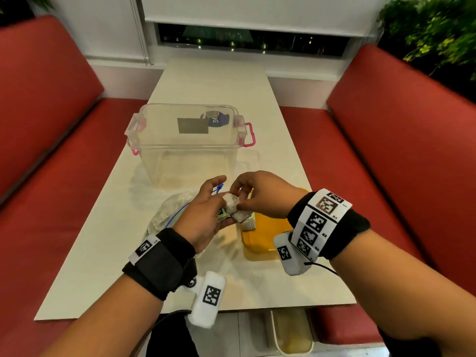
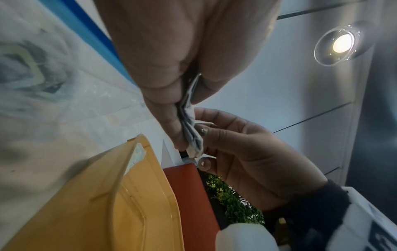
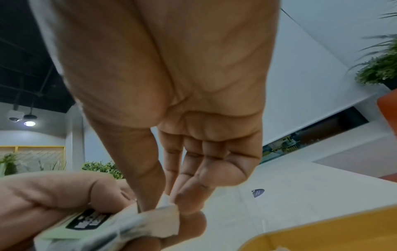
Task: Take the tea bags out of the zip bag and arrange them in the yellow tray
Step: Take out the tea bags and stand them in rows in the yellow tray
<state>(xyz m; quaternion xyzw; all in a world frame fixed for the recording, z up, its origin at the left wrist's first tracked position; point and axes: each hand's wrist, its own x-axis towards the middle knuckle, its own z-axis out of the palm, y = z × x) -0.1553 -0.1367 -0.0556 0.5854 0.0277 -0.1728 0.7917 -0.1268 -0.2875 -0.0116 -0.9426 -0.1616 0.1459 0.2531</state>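
A clear bin (image 1: 185,140) stands behind; both hands, left (image 1: 206,217) and right (image 1: 262,194), pinch crumpled grey tea bags (image 1: 233,208) above the tray (image 1: 260,238).

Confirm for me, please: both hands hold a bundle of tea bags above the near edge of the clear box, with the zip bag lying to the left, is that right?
Not quite. In the head view the left hand and right hand hold the tea bags above the far end of the yellow tray, not the clear box, which stands farther back. The zip bag does lie to the left.
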